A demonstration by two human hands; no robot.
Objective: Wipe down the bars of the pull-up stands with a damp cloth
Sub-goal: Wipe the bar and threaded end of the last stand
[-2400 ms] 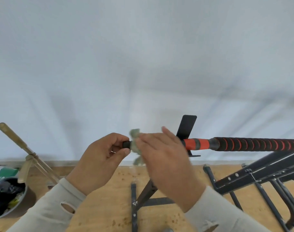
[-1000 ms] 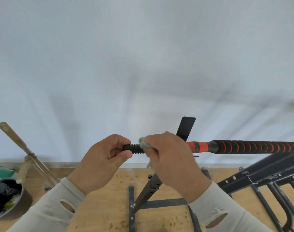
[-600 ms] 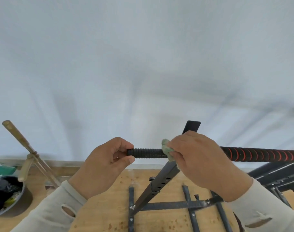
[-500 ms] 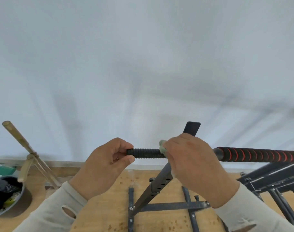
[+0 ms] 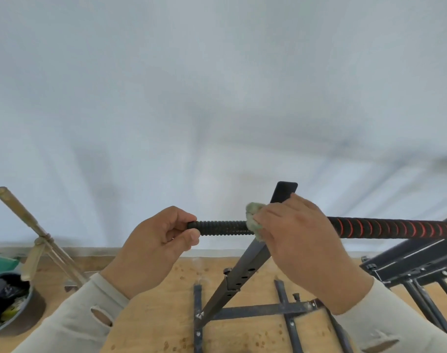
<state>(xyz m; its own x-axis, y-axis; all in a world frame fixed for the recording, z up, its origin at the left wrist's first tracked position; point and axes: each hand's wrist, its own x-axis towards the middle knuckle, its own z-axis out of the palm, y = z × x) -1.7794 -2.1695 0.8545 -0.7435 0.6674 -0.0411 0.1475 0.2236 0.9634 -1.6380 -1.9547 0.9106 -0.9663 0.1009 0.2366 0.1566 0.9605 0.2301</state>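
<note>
Bar [image 5: 222,227] runs level left-right before you. Your left hand [image 5: 155,247] pinches its end; your right hand [image 5: 297,240] grips the cloth [image 5: 253,217] around it mid-length, nearer the unwiped red-striped grip [image 5: 390,227] rightward.

ribbed matt bar [image 5: 222,227], fuzzy cloth [image 5: 253,220], wooden floor [image 5: 166,314]

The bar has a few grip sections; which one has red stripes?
The long section right of the right hand, wound with red spirals. The ribbed section between both hands is plain black.
</note>
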